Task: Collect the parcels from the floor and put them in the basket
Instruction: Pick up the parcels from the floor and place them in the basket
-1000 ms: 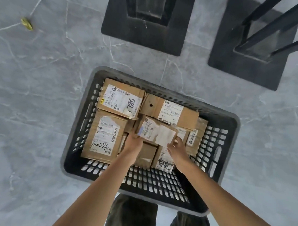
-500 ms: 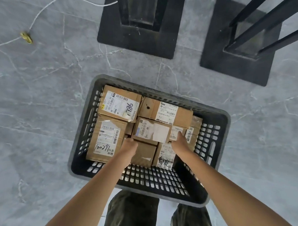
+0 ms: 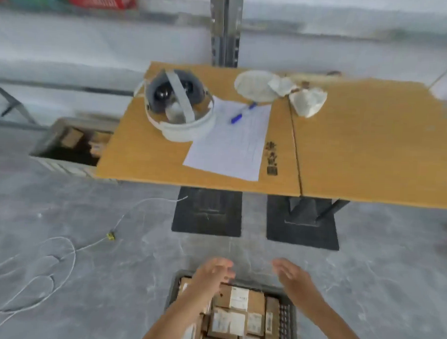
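Fingers of the left hand and right hand are straight and loosely spread, blurred, holding nothing, at lower centre over the top edge of the dark basket. Brown labelled parcels lie packed inside it at the bottom edge. Across the upper half, an orange-brown table carries a white headset, a paper sheet and a blue pen

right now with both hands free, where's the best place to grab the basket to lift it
Take the basket by its rim at the two side walls, left hand coming from the left, right hand from the right. It sits flat on the floor packed with parcels, so a one-sided grip would probably tip it, and the slotted right wall looks to offer finger holds.
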Demonstrator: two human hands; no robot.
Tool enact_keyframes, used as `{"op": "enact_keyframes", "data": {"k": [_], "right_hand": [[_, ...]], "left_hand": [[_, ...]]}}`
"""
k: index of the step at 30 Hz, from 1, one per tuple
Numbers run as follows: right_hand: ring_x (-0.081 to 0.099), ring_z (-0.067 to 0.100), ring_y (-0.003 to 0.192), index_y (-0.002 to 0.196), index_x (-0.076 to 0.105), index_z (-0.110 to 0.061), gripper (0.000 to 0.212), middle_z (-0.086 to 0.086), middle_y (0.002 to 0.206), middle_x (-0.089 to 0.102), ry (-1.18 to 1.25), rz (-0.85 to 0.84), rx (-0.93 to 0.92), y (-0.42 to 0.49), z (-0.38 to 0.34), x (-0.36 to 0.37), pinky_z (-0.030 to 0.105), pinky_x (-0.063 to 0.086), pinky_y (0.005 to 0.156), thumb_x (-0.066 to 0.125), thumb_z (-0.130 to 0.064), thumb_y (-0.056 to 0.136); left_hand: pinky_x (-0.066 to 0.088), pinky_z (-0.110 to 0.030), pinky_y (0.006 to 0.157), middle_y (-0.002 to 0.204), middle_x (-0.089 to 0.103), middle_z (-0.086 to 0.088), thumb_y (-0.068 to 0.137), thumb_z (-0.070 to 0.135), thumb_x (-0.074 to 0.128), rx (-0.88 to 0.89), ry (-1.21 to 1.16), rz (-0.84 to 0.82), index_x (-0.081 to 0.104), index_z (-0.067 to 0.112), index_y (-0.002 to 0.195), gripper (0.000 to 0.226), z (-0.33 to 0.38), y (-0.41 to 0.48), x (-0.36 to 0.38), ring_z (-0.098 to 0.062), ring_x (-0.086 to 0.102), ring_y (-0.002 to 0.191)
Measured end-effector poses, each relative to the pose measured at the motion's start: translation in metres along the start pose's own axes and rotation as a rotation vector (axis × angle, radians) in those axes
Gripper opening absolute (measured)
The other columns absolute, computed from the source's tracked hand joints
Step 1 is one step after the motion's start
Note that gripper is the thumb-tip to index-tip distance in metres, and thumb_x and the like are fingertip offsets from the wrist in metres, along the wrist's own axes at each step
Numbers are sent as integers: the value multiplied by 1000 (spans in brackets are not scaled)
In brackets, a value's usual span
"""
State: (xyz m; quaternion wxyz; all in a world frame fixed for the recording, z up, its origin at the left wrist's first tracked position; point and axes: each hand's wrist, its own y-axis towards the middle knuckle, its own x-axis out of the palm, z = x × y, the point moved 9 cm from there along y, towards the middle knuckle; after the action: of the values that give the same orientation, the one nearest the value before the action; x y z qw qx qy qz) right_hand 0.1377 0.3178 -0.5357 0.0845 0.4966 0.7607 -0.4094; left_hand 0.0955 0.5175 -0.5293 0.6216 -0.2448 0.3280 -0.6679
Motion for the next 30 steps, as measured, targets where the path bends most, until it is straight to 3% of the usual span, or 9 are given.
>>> {"op": "enact_keyframes", "data": {"k": [2,5,9,12,14,18,21,23,30], "right_hand": [[52,0,97,120,58,-21,27,-9,114,61,-34,101,-130,-26,-68,-74,-2,36,72,40,-24,100],[58,2,92,119,59,-23,26,-11,106,63,12,274,-252,-86,-149,-179,4,41,69,42,-23,100],[60,8,104,113,63,-16,25,-3,106,67,176,481,-399,-177,-205,-283,7,42,78,44,-8,98],[64,18,101,108,65,-8,26,7,104,69,293,640,-463,-237,-212,-336,28,47,90,42,0,96],[64,21,99,106,65,-4,26,6,103,67,325,716,-489,-270,-209,-357,37,48,92,42,2,96],[63,21,98,102,64,-8,26,4,102,65,427,860,-471,-331,-166,-389,36,48,90,41,4,96],[63,18,95,103,64,-2,25,9,103,66,478,961,-422,-368,-111,-406,30,49,85,41,5,95],[64,11,93,104,65,-5,26,3,99,67,467,1018,-350,-389,-67,-415,22,49,82,42,2,96],[63,16,86,94,66,-10,28,11,91,70,673,1128,-137,-430,104,-466,23,47,78,42,5,91]], "left_hand": [[46,-26,77,98,65,2,94,16,47,132,-4,60,60,20,103,16,83,-45,-19,-12,59,96],[44,-35,86,106,63,-7,86,20,57,299,8,152,59,24,94,9,190,-119,-31,-19,58,101],[44,-39,94,112,62,-3,93,21,49,537,115,192,56,25,100,11,303,-202,-3,-21,55,111],[41,-38,97,121,58,-4,94,25,49,680,180,172,56,23,110,17,363,-248,41,-20,51,115],[41,-31,87,121,57,-4,95,24,49,781,191,159,56,19,115,22,390,-269,74,-19,52,110],[36,-18,66,112,54,6,96,24,47,938,311,92,53,21,118,24,412,-301,164,-9,49,97],[36,-22,81,113,51,8,96,25,47,1016,399,-29,49,20,123,28,409,-318,241,-8,47,103],[34,-24,86,115,49,9,95,27,47,1048,442,-91,47,21,125,31,401,-325,288,-8,46,106],[33,-25,94,130,45,3,94,30,48,1025,603,-248,44,23,126,33,359,-305,445,-11,41,121]]}}
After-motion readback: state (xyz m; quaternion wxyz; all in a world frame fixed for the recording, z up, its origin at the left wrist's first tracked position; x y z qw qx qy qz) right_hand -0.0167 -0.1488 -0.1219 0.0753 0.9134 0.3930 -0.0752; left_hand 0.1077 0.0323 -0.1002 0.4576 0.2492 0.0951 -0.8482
